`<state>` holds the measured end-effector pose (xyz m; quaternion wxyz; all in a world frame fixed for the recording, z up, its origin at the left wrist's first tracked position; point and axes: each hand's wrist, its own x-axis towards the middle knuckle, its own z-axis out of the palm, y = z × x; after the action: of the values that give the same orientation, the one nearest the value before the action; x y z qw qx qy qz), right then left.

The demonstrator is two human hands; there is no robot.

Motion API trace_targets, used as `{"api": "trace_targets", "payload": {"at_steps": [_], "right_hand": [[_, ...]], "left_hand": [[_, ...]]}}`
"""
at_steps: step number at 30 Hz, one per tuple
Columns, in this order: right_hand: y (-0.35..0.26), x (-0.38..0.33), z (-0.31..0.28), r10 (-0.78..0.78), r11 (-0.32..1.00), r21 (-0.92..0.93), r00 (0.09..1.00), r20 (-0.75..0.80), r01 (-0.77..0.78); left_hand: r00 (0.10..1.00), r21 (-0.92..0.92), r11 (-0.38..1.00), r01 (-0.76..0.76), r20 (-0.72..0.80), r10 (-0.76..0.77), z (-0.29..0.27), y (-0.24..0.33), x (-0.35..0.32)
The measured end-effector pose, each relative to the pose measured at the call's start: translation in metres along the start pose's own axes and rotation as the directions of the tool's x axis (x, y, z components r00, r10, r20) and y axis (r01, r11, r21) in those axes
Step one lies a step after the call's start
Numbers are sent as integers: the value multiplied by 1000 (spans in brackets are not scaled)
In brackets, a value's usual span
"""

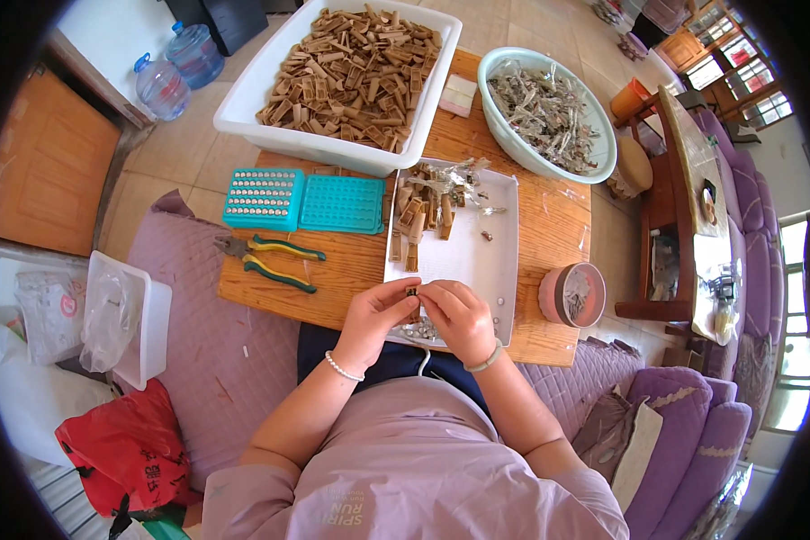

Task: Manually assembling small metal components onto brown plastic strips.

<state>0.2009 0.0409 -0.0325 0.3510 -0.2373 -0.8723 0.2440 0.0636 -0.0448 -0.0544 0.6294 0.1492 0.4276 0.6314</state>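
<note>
Our mauve shirt (414, 432) lay nearest as our left hand (375, 317) and right hand (460, 319) gripped one small piece (412, 291) over the white tray (477, 270), seemingly mid-work, with brown clips (415, 227) in it apparently left, though whether the heaped bin (243, 101) was done stayed unclear.

Shirt (405, 450) bears lettering (344, 508); red bag (121, 436), seemingly, characters (150, 481).

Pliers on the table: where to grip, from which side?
Probably both yellow-and-green handles, with the left hand coming from the right: the pliers lie flat, head pointing left, and the handles spread open toward that hand.
</note>
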Motion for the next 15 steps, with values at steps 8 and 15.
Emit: {"api": "trace_targets", "payload": {"at_steps": [8,15], "right_hand": [[-2,-3,4,-37,999,-29,999,13,37],[-6,0,6,-41,999,-6,997,65,42]], "left_hand": [[1000,-4,1000,20,-2,-20,-5,-2,-3],[998,-41,999,-6,-70,3,-7,-1,-2]]}}
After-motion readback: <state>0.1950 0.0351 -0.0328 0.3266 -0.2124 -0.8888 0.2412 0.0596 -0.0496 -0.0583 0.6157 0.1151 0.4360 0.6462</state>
